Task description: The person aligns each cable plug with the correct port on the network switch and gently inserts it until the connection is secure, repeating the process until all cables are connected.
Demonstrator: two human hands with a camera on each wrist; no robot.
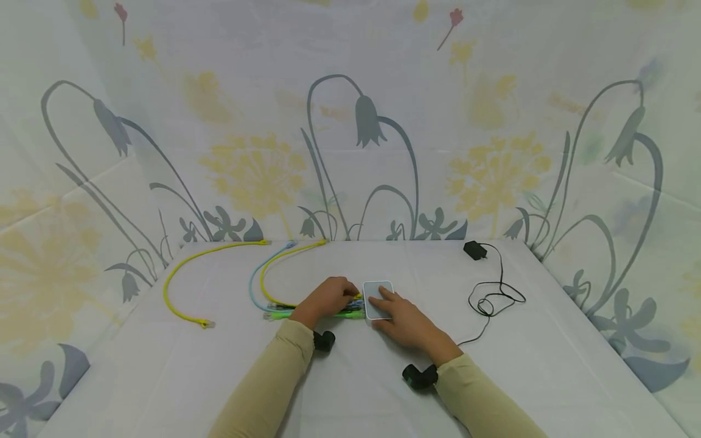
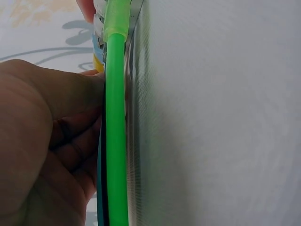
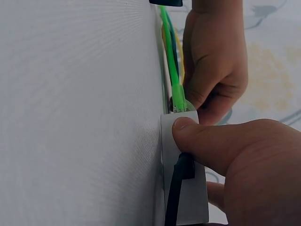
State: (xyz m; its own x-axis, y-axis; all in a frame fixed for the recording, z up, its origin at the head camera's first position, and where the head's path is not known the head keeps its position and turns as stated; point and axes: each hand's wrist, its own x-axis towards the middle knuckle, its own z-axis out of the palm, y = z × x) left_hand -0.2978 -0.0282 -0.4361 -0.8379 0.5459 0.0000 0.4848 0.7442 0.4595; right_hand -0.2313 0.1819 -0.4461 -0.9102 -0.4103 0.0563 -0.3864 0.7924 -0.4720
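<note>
A small white network switch [image 1: 373, 287] with a grey top lies on the table. My right hand [image 1: 408, 322] grips it, fingers spread over the top and thumb [image 3: 186, 132] against its narrow side, beside a black power plug [image 3: 186, 167]. At the switch's left side, my left hand [image 1: 327, 298] pinches the end of a yellow network cable [image 1: 263, 281]; its fingertips hide most of the plug. A green network cable [image 2: 116, 117] runs to the port side nearest me, its clear plug [image 3: 179, 99] at the switch. Blue and dark cables lie alongside, partly hidden behind the left hand.
Another yellow cable [image 1: 167, 286] curves across the table at the left. A light blue cable [image 1: 251, 283] bends beside the held yellow one. On the right are a black power adapter [image 1: 474, 250] and its looped thin cord [image 1: 501, 267]. A flower-printed cloth [image 1: 339, 170] stands behind.
</note>
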